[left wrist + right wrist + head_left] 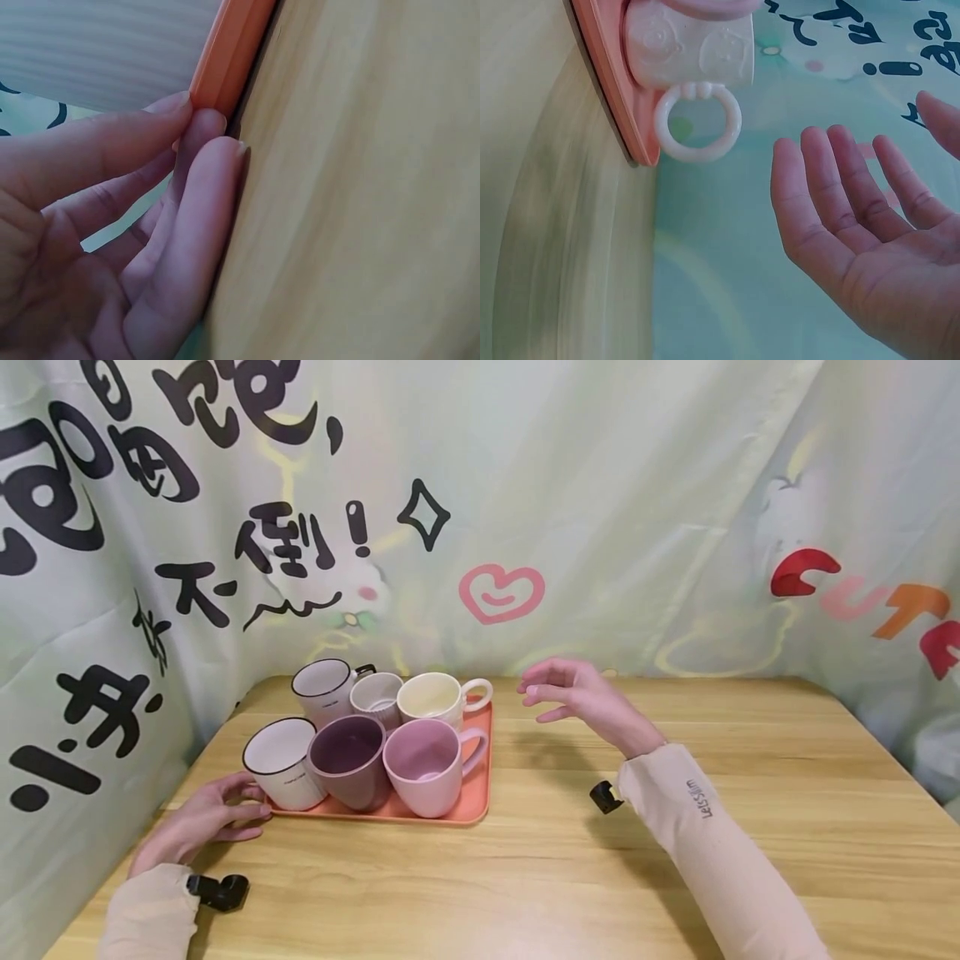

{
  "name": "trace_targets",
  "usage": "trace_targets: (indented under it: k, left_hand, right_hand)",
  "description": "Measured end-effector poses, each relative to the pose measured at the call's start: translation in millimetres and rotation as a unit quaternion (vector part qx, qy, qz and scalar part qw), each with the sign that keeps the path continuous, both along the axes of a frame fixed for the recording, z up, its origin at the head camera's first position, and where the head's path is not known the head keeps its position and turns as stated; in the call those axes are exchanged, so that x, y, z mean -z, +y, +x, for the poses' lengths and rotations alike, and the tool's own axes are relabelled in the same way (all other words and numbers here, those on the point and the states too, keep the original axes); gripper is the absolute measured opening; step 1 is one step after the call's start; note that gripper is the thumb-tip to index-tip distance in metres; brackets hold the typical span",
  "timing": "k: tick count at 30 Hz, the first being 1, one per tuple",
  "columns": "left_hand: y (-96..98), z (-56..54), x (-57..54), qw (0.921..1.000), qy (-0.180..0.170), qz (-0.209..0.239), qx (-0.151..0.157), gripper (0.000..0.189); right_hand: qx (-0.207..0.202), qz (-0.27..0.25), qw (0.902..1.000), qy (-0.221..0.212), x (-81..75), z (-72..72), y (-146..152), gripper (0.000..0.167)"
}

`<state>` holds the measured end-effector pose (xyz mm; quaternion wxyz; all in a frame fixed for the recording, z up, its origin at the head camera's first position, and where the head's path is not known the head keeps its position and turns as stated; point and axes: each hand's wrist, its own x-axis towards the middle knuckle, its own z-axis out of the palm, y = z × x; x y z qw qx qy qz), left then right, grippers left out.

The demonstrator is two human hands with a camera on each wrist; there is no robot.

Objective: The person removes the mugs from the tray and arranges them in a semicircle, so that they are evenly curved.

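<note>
An orange tray (480, 810) bears several mugs in two rows. In front stand a black-rimmed white mug (288, 781), a dark purple mug (351, 781) and a pink mug (426, 785). Behind them are another black-rimmed white mug (318, 697), a ribbed whitish cup (375, 697) and a cream mug (431, 693) with a ring handle. At the tray's front left corner, my left hand (206, 814) pinches the rim (229, 64) between thumb and fingers. My right hand (581, 697) hovers right of the tray, fingers spread and slightly bent, holding nothing.
The wooden table (570, 877) reaches in front of the tray and far to its right. A printed curtain (600, 527) hangs along the table's back and left sides, close behind the rear mugs.
</note>
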<state>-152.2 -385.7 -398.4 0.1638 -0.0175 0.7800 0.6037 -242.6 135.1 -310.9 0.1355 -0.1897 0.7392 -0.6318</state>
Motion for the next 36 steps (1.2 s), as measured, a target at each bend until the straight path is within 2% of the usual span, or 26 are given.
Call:
trace_targets:
  k: [7, 15, 25, 31, 36]
  left_hand:
    - [-4.9, -0.4, -2.3, 0.9998, 0.005, -0.007, 0.018, 0.024]
    - [-7.7, 3.3, -3.1, 0.9993, -0.013, -0.035, -0.008, 0.027]
    - [-0.8, 4.3, -0.3, 0.9995, -0.011, -0.027, -0.008, 0.029]
    - [1.2, 2.8, 0.9, 0.9998, -0.003, -0.014, 0.010, 0.021]
    - [-1.8, 0.4, -0.4, 0.9997, 0.001, -0.006, 0.023, 0.016]
  right_hand:
    - [-0.007, -0.015, 0.9998, -0.006, 3.7, 0.3, -11, 0.031]
    - [-0.020, -0.024, 0.9994, -0.014, 7.8, -1.1, -22, 0.031]
    - [-0.037, -0.053, 0.9977, -0.020, 17.3, -0.3, -29, 0.027]
    - [-0.043, -0.073, 0.9956, -0.039, 24.1, 1.5, -36, 0.029]
    - [-0.052, -0.074, 0.9952, -0.038, 26.8, 0.9, -41, 0.031]
